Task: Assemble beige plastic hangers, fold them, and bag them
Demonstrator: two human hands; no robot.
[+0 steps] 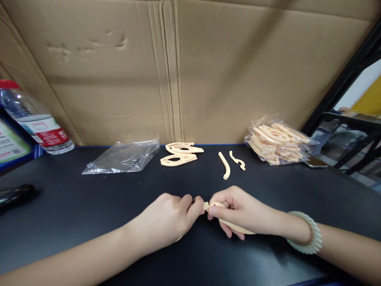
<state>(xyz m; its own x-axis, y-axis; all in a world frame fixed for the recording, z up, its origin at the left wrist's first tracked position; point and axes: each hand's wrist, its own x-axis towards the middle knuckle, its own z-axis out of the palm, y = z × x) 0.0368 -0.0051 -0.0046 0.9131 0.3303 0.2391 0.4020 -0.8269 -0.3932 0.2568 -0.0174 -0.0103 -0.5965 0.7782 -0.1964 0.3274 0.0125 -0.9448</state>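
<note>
My left hand (175, 218) and my right hand (238, 210) meet above the front of the table, fingers closed on cream plastic parts of a folding clothes hanger. The curved hanger arm (246, 230) runs under my right palm, its rounded end pinched by thumb and fingers. From my left fingertips pokes a short flat end (206, 205), touching or almost touching that rounded end; most of this part is hidden by the hand. Beyond my right hand lie a loose curved hanger arm (225, 166) and a small hanger hook (238, 161).
Folded hangers (178, 159) lie at the back middle, beside a flattened clear plastic bag (122, 158). A bag of hanger parts (276, 141) rests on the right by a phone (316, 162). At left stand a bottle (41, 121) and a dark object (16, 194). Cardboard (238, 71) walls the back.
</note>
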